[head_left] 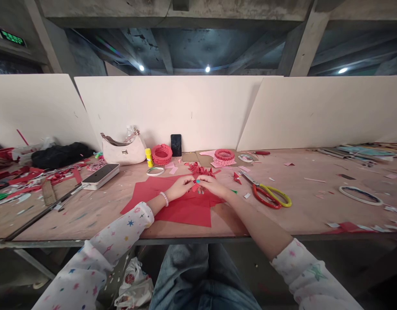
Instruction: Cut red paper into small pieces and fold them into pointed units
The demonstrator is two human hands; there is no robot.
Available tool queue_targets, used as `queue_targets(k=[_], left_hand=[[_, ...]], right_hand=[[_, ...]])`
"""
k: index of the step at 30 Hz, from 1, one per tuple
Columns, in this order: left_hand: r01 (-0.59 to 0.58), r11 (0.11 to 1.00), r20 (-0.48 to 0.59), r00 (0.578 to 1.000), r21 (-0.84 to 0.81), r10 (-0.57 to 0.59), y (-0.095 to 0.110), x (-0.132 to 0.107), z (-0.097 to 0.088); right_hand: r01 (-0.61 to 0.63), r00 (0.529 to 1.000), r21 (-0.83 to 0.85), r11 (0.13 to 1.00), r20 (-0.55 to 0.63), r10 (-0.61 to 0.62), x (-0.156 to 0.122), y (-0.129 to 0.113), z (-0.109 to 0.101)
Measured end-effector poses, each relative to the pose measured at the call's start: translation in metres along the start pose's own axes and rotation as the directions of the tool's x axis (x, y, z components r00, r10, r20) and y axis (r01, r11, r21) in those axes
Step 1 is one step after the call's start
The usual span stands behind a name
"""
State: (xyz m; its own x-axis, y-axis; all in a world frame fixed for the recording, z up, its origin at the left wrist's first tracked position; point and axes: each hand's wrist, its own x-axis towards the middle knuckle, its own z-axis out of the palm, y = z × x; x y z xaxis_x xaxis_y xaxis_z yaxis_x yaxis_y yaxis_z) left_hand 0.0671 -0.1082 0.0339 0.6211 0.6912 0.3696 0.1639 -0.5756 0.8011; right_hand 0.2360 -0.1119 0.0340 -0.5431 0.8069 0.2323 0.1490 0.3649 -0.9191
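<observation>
Above a stack of red paper sheets, my left hand and my right hand meet at the fingertips. Pinched between them is a small piece of red paper, mostly covered by the fingers. Just beyond the hands lies a pile of folded red paper pieces. To the right of my right hand, a pair of scissors with one red and one yellow handle rests on the table, blades pointing away to the left.
Behind stand a glue stick, red paper rings, a pink-and-red ring stack and a phone against the white panel. A handbag and white box are left. A tape roll lies right among scraps.
</observation>
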Motion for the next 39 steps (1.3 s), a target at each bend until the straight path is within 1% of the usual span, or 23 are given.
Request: queue_targets(k=[3, 6, 8, 9, 11, 14, 23, 26, 28, 31, 33, 36, 39], left_hand=[[-0.005, 1.0, -0.008, 1.0, 0.02, 0.005, -0.004, 0.001, 0.0], [-0.017, 0.999, -0.012, 1.0, 0.045, 0.018, -0.007, 0.001, 0.0], [-0.021, 0.997, -0.018, 1.0, 0.069, 0.023, -0.007, 0.001, -0.001], [-0.022, 0.996, -0.02, 1.0, 0.081, 0.024, -0.007, 0.001, -0.001], [-0.022, 0.995, -0.019, 1.0, 0.101, 0.024, -0.005, 0.001, 0.0], [-0.023, 0.992, -0.013, 1.0, 0.125, 0.025, -0.003, 0.001, 0.0], [-0.036, 0.988, 0.022, 0.999, 0.152, 0.033, -0.002, 0.002, 0.001], [-0.025, 0.988, 0.026, 0.999, 0.155, 0.021, -0.002, 0.002, 0.001], [-0.008, 0.988, 0.013, 1.0, 0.154, 0.006, -0.003, 0.002, 0.0], [0.024, 0.991, -0.027, 0.999, 0.134, -0.021, -0.005, 0.002, -0.004], [0.036, 0.992, -0.047, 0.998, 0.121, -0.031, -0.006, 0.002, -0.007], [0.04, 0.993, -0.038, 0.999, 0.111, -0.036, -0.007, 0.001, -0.007], [0.024, 0.993, -0.018, 1.0, 0.113, -0.022, -0.007, 0.001, -0.004]], right_hand=[[-0.002, 1.0, 0.01, 1.0, -0.019, 0.002, 0.002, 0.003, -0.001], [-0.043, 0.999, 0.052, 0.998, -0.005, 0.044, 0.003, 0.005, -0.001], [-0.049, 0.999, 0.043, 0.998, -0.002, 0.049, 0.003, 0.004, -0.001], [-0.036, 0.999, 0.01, 0.999, -0.015, 0.036, 0.002, 0.004, -0.002], [0.003, 0.998, -0.107, 0.994, -0.056, -0.01, 0.002, 0.004, -0.004], [0.03, 0.993, -0.267, 0.963, -0.105, -0.06, 0.001, 0.004, -0.007], [0.001, 0.994, -0.376, 0.927, -0.1, -0.042, -0.002, 0.0, -0.008], [-0.005, 0.994, -0.38, 0.925, -0.103, -0.037, -0.002, -0.002, -0.009], [-0.029, 0.992, -0.371, 0.928, -0.128, -0.02, -0.003, -0.002, -0.012], [-0.079, 0.975, -0.33, 0.941, -0.221, 0.005, -0.004, -0.002, -0.019], [-0.062, 0.964, -0.303, 0.951, -0.265, -0.021, -0.004, -0.002, -0.022], [0.002, 0.968, -0.281, 0.96, -0.239, -0.072, -0.003, -0.002, -0.02], [0.029, 0.986, -0.269, 0.963, -0.152, -0.072, -0.002, -0.002, -0.013]])
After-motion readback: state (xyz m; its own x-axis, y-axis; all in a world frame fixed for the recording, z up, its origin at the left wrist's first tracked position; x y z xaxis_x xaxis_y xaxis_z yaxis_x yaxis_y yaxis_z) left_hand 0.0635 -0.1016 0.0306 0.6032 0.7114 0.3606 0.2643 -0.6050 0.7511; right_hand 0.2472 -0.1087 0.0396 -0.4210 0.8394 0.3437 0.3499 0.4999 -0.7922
